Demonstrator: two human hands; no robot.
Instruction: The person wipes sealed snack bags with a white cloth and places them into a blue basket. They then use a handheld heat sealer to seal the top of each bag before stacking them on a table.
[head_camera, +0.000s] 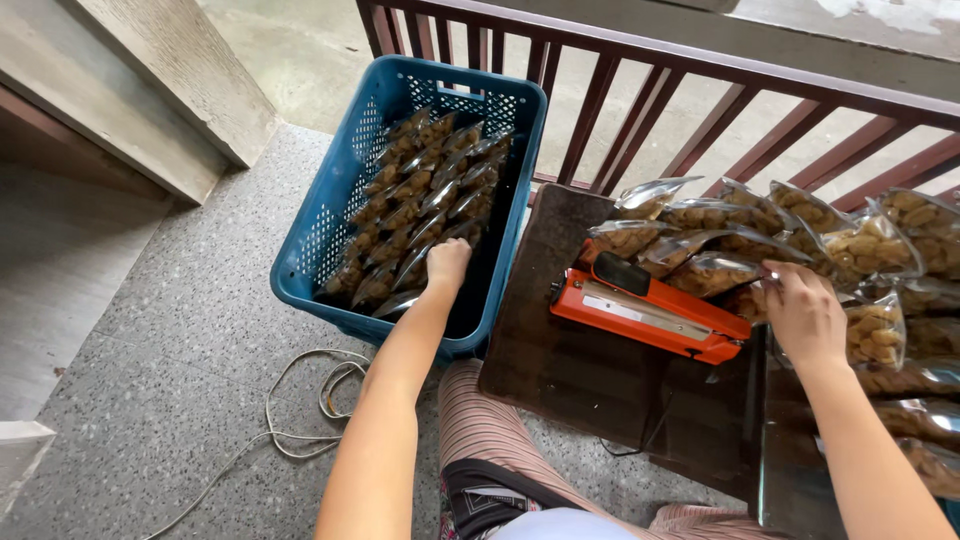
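My left hand (446, 264) reaches down into a blue plastic crate (318, 232) on the floor, its fingers closed on a clear snack bag among rows of packed bags (420, 195). My right hand (803, 310) rests on a heap of clear bags of brown snacks (860, 245) on a dark low table, gripping one bag beside an orange heat sealer (650, 312).
The dark table (560, 350) stands right of the crate. A brown metal railing (700, 90) runs behind both. A white cord (300, 400) lies coiled on the speckled floor. My striped trousers (490, 440) show below. A concrete step (130, 110) rises at left.
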